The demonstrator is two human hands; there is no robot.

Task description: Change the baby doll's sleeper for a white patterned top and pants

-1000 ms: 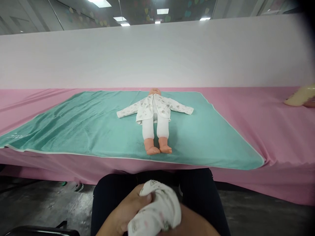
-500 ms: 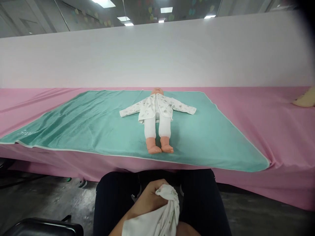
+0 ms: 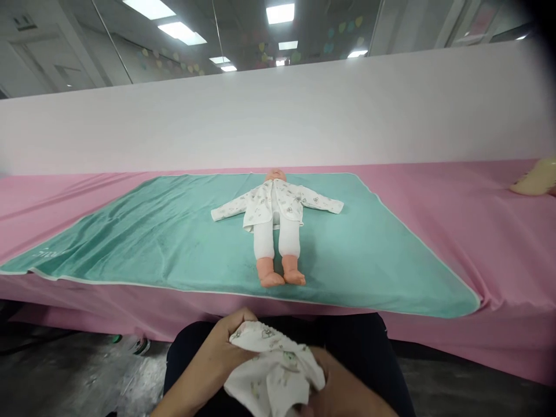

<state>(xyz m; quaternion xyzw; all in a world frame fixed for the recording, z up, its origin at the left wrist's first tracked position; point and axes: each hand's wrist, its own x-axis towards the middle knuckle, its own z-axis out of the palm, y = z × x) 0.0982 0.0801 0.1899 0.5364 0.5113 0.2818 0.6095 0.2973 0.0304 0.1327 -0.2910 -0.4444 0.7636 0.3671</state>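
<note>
Above my lap, a small white baby garment [image 3: 278,366] with a faint print is bunched up between my two hands. My left hand [image 3: 219,352] grips its left upper edge, thumb and fingers closed on the cloth. My right hand [image 3: 337,379] is closed on the right side of the garment, its fingers partly hidden by the folds. Beyond them, a baby doll [image 3: 289,246] lies on its back, feet toward me. It wears a white printed jacket [image 3: 260,207], open at the front with sleeves spread out, and white leggings.
The doll rests on a green blanket [image 3: 186,231] over a pink-covered table [image 3: 438,197]. A pale yellowish object [image 3: 536,178] lies at the far right. Behind the table rises a white panel [image 3: 278,127] below glass. My dark-clothed legs [image 3: 369,353] are under the table's front edge.
My right hand has come up from below and now shows on the garment's right side. The garment has spread wider and my left hand has moved left. The view has tilted up slightly.
</note>
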